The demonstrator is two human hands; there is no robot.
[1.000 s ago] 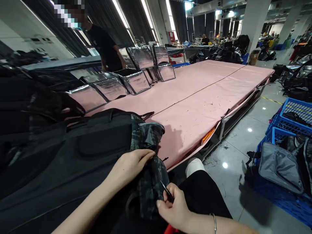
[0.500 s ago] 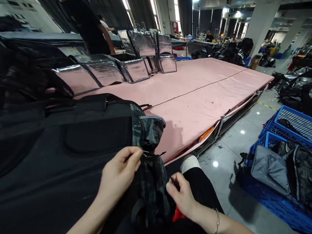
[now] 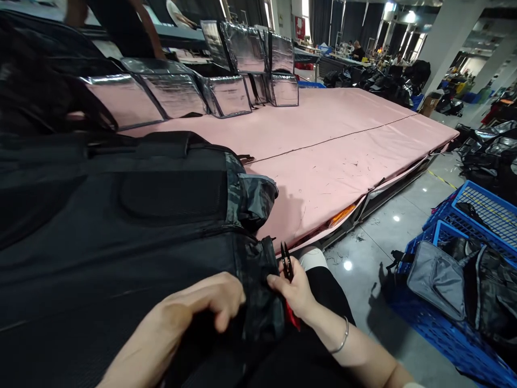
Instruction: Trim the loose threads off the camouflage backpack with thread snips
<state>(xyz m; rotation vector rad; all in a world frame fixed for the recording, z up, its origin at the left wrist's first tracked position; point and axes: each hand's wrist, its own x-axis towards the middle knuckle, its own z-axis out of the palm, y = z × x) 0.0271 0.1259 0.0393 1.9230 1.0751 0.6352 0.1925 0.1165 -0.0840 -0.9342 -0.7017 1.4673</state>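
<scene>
A black backpack [image 3: 169, 199] with padded back panels and dark camouflage sides lies in front of me, over the table's near edge. My left hand [image 3: 214, 296] is bent down over its near side, fingers curled against the camouflage side pocket [image 3: 260, 291]; the fingertips and whatever they hold are hidden. In my right hand [image 3: 294, 288] is a pair of thread snips [image 3: 286, 264], dark blades pointing up and red handle showing below the palm. The thumb of that hand presses on the pocket's right edge.
A pink-covered table [image 3: 335, 140] stretches ahead, with silver-lined open bags [image 3: 173, 94] along its left side. To the right on the floor stand blue crates [image 3: 484, 215] holding grey and camouflage bags. A person [image 3: 125, 27] stands across the table.
My left hand has moved down from the pocket's top corner, where it pinched a thread, and turned over. The right hand has risen slightly, and the snips' blades now point up.
</scene>
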